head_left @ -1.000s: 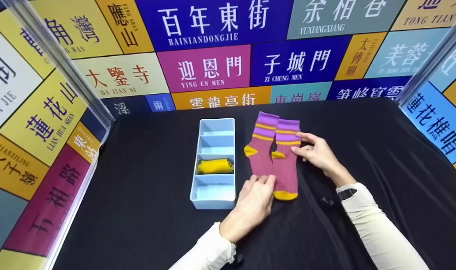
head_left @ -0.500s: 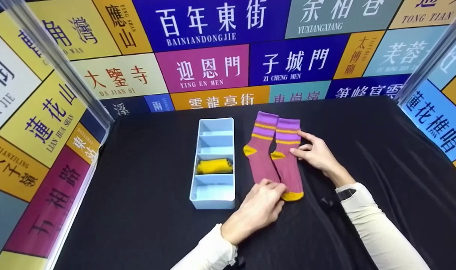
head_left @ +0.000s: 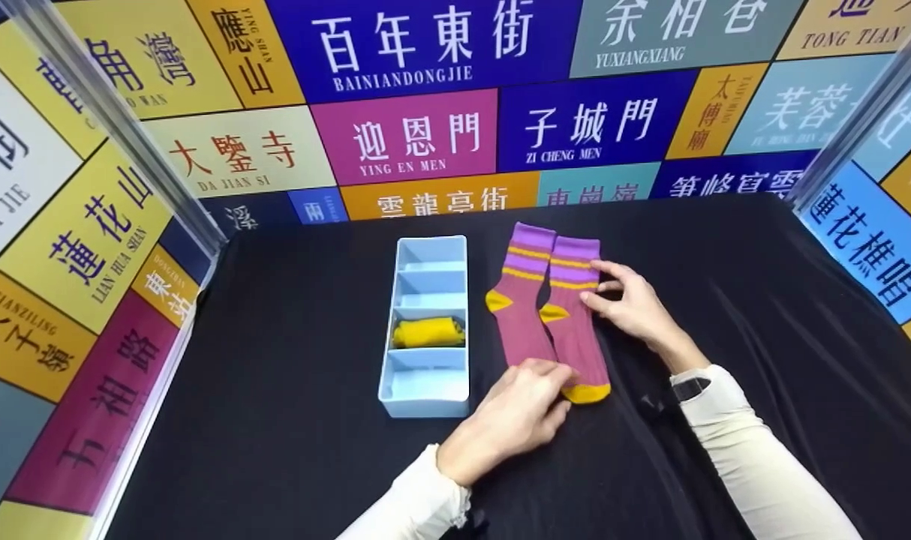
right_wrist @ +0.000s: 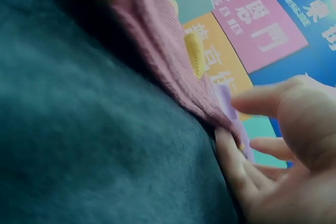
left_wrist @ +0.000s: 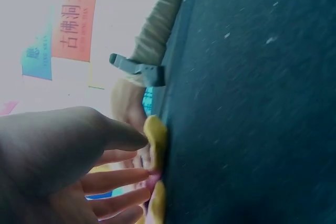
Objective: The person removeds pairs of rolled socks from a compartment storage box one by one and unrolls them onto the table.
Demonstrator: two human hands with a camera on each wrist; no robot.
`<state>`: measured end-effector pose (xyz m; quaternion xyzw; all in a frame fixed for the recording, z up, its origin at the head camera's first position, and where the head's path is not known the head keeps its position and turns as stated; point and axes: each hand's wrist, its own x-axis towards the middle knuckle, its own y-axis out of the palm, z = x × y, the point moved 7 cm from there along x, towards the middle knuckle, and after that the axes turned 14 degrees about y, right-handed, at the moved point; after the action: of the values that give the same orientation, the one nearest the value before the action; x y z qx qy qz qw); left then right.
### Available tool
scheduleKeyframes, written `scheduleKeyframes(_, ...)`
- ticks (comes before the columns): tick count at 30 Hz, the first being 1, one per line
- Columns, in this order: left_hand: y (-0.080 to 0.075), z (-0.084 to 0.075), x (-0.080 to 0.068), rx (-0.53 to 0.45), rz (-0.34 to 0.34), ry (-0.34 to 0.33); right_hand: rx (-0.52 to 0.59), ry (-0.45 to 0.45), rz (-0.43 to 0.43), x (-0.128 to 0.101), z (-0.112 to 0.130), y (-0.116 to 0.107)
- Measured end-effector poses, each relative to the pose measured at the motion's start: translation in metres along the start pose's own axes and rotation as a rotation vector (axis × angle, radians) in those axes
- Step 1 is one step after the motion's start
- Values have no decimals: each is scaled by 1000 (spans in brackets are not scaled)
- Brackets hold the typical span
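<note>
landmark: blue four-compartment box (head_left: 425, 409). two pink-and-purple socks with yellow heels lie flat, side by side, right of the box: nearer sock (head_left: 519, 330) and farther sock (head_left: 580, 345), cuffs at the far end. left hand (head_left: 512, 416), right of the box's near end: fingers extended, over the nearer sock's toe end; thumb at the farther sock's yellow toe. right hand (head_left: 634, 304), right of box and socks: thumb and fingers spread apart, tips at the farther sock's outer edge. rolled yellow item (head_left: 429, 332) inside box, second compartment from near end. black cloth (head_left: 275, 390) under box.
</note>
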<state>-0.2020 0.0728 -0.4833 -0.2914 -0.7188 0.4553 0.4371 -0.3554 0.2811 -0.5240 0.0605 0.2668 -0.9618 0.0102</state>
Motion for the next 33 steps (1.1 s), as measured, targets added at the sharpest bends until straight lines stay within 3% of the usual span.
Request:
scheduleKeyframes(5, -14, 8, -1, -22, -61, -8, -174, -83, -204, -4, 11, -5)
scheduleKeyframes(12, -28, 24, -3, -63, -82, -81, -159, -102, -302, -14, 26, -6)
scheduleKeyframes(17, -43, 40, -5, -79, -101, -137, -132, -157, -327, -22, 44, -4)
scheduleKeyframes(22, -64, 60, -13, -72, -181, -181, -115, -240, -319, -33, 69, 2)
scheduleKeyframes(27, -82, 82, -28, -59, -268, -202, -105, -303, -320, -44, 91, 9)
scheduleKeyframes(33, -95, 110, -50, -27, -305, -268, -89, -339, -283, -54, 109, 18)
